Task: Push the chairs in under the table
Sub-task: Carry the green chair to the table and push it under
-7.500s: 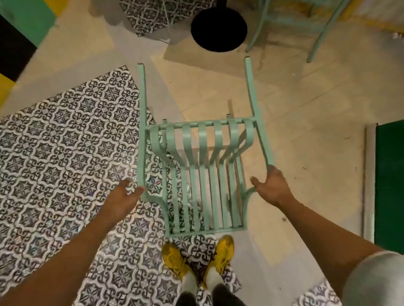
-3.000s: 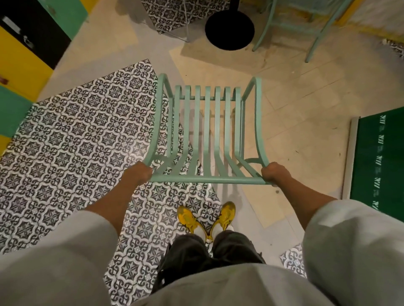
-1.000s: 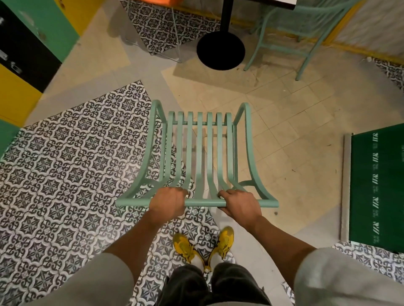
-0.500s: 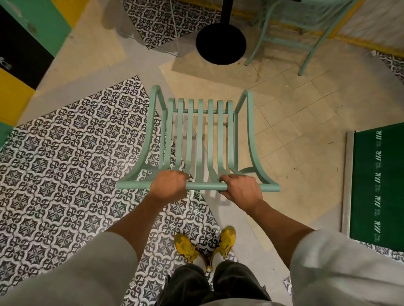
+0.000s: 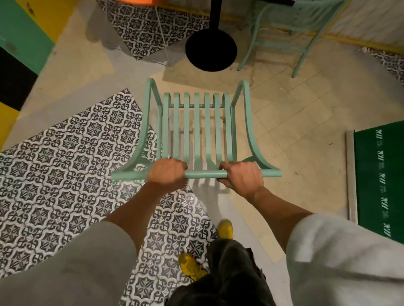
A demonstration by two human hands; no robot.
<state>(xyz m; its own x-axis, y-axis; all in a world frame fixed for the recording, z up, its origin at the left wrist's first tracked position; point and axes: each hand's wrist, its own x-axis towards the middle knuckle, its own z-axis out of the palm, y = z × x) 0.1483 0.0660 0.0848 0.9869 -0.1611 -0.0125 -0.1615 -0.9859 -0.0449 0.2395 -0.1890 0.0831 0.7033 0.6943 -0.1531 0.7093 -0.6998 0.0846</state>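
A mint-green slatted metal chair stands upright in front of me, its seat pointing away toward the table. My left hand and my right hand both grip the chair's top back rail, close together near its middle. The table shows only as a black post with a round black base on the floor just beyond the chair's front edge, plus a sliver of dark tabletop at the upper right. The chair's legs are mostly hidden under the seat.
A second mint-green chair stands at the far right of the table base. An orange object sits at the top edge. A green mat lies on the right. Painted wall panels run along the left. My yellow shoes are behind the chair.
Both hands moved from the rail's ends to its middle. The chair has moved forward toward the round table base, and I have stepped after it.
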